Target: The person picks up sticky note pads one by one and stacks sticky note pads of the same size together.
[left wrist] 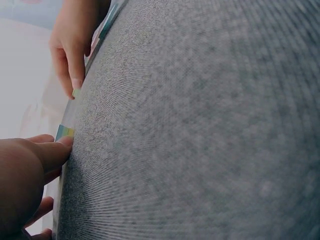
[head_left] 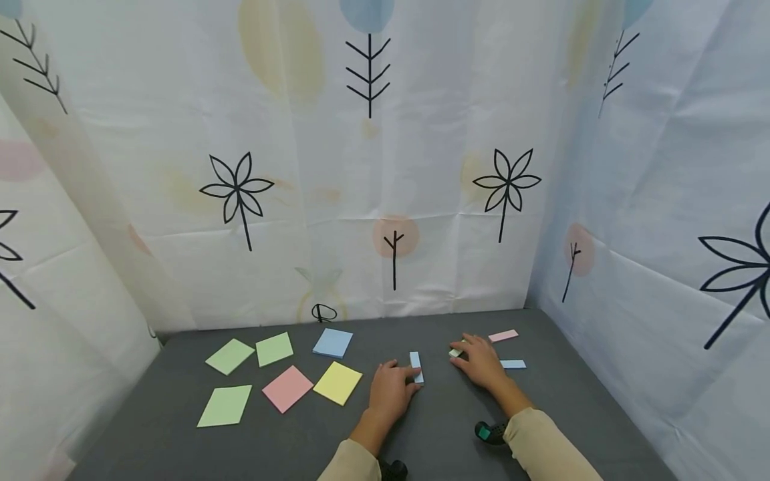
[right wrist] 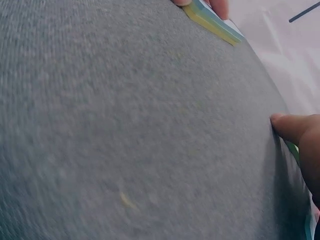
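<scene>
My left hand (head_left: 391,391) pinches a narrow pad of sticky notes (head_left: 414,359) by its sides, flat on the table. Its top is pale blue, and the right wrist view shows a yellow layer (right wrist: 212,31) at its bottom. Farther right, my right hand (head_left: 481,361) holds a small light green sticky note pad (head_left: 455,353) low at the table, between thumb and fingers. Most of the green pad is hidden by the fingers. Around that hand lie a pink strip pad (head_left: 503,336) behind and a blue strip pad (head_left: 513,365) at its right.
Left on the grey table (head_left: 289,447) lie square notes: several green ones, one here (head_left: 224,406), a pink one (head_left: 287,389), a yellow one (head_left: 338,383) and a blue one (head_left: 333,343). Patterned white cloth (head_left: 421,153) walls the back and sides.
</scene>
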Demonstrator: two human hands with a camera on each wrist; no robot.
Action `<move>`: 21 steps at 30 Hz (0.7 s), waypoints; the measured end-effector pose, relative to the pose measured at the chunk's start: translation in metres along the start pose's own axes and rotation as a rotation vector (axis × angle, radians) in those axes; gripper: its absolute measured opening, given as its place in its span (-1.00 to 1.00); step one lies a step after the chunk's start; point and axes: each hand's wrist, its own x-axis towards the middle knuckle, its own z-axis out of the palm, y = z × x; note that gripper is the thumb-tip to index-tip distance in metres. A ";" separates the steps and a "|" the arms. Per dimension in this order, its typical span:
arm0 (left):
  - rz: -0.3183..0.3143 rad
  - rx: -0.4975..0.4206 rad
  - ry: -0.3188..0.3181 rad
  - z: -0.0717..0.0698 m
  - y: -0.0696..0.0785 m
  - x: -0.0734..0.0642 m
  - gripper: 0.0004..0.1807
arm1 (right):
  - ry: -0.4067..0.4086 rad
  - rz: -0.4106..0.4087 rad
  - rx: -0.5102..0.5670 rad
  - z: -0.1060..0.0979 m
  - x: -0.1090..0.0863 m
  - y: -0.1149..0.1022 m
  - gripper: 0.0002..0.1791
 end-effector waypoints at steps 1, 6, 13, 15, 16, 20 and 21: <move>-0.001 -0.004 0.001 0.000 0.000 0.000 -0.68 | 0.015 -0.024 0.007 0.000 0.000 0.001 -0.63; 0.001 -0.014 0.006 -0.002 -0.001 0.000 -0.69 | 0.098 -0.107 0.019 -0.002 -0.002 0.002 -0.64; 0.003 -0.014 0.002 -0.002 0.000 -0.001 -0.68 | 0.059 -0.029 0.015 -0.004 -0.001 0.003 -0.74; 0.001 -0.013 0.002 -0.002 0.000 -0.001 -0.68 | 0.045 -0.014 0.002 -0.004 0.000 0.003 -0.78; 0.000 -0.014 0.001 -0.002 0.000 -0.001 -0.68 | 0.040 -0.010 -0.003 -0.005 0.001 0.004 -0.79; -0.006 -0.016 0.001 -0.001 0.000 -0.001 -0.68 | 0.022 -0.008 0.010 -0.006 0.002 0.005 -0.82; -0.007 -0.016 0.002 -0.001 0.000 0.000 -0.68 | 0.021 -0.011 0.015 -0.006 0.002 0.005 -0.83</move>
